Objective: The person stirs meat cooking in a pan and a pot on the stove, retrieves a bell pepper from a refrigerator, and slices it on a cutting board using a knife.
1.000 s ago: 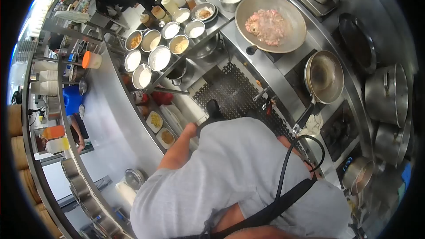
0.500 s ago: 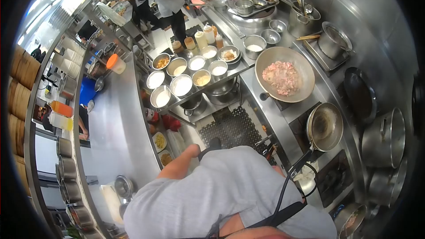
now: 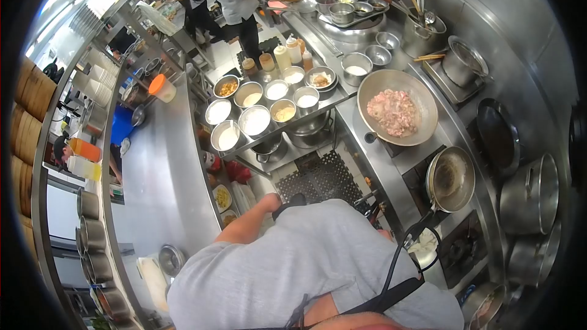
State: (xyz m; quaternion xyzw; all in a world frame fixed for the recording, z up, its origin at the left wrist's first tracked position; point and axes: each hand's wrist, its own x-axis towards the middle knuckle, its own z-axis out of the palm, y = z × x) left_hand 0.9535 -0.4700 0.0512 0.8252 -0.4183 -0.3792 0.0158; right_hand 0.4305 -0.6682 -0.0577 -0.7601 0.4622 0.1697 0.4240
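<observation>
At the right-hand stove, one wok [image 3: 424, 90] holds a mound of chopped pinkish meat [image 3: 394, 114]; a frying pan [image 3: 452, 180] sits just beside it. Left of the wok, nine round metal tubs [image 3: 257, 135] cluster together, one with orange chunks [image 3: 228, 88], several with white contents. Behind them I count at least five squeeze bottles [image 3: 282, 56]. Both hands are hidden past the grey shirt [image 3: 293, 256]: how open they are, or what they hold, I cannot tell.
</observation>
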